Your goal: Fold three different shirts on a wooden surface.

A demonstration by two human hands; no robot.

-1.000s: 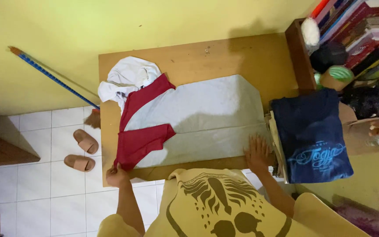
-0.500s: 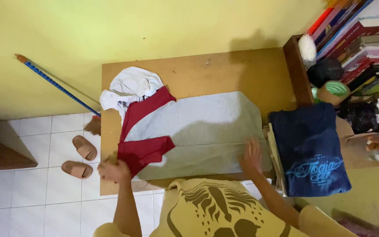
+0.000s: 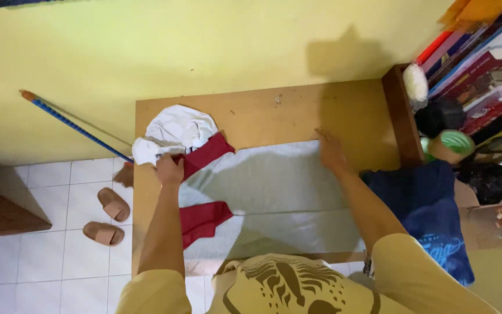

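Both hands moved up the grey-and-red shirt (image 3: 262, 192), left hand (image 3: 170, 170) gripping fabric, right hand (image 3: 331, 152) flat, fingers spread.

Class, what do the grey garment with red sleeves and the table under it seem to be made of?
Grey garment: soft matte fabric, likely knit cotton; it lies limp with creases. Table: probably wood or wood-look board; smooth, flat, uniformly brown, slightly glossy.

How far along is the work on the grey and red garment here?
Done: the grey and red garment lies spread flat on the wooden table, and a dark blue garment sits apart at the right. In hand: the left hand is at the upper red sleeve beside the white cloth, and the right hand presses the top edge. Left: no fold shows yet.
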